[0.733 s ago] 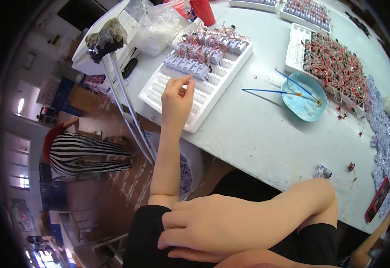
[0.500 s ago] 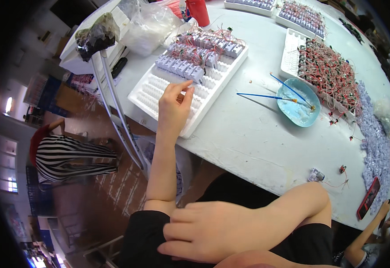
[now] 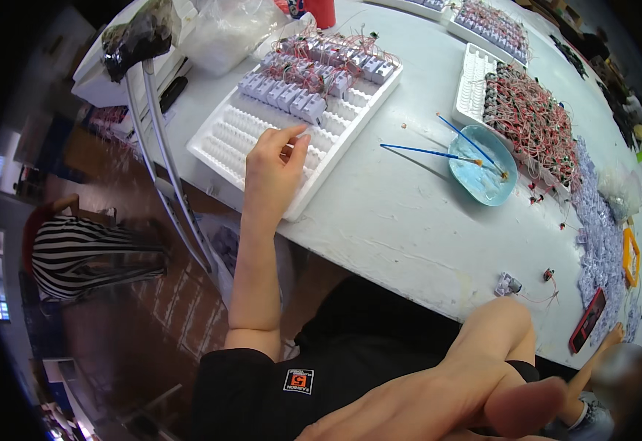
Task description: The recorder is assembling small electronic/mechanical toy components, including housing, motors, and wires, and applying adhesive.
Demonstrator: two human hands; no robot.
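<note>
My left hand (image 3: 273, 165) hangs over the near part of a white ribbed tray (image 3: 222, 140). Its fingers are loosely curled, with a small gap between thumb and forefinger tips and nothing visible in it. Beyond the fingertips, rows of small white boxy units (image 3: 280, 95) with thin red wires fill the tray's far part; its near slots are bare. My right hand (image 3: 416, 400) is drawn up close at the lower edge, away from the table. Its fingers run out of the picture, so whether it holds anything is hidden.
A blue dish (image 3: 483, 195) with two brushes (image 3: 424, 151) stands mid-table. Right of it are a heap of wired parts (image 3: 530, 121), loose clear pieces (image 3: 600, 242) and a phone (image 3: 587, 320). A metal crutch (image 3: 163, 162) leans at the left; another person's arm (image 3: 593, 360) shows at lower right.
My right hand has turned and pulled back toward the lower edge, its fingers leaving the picture. My left hand stays over the tray in a similar pose. The whole view has shifted slightly.
</note>
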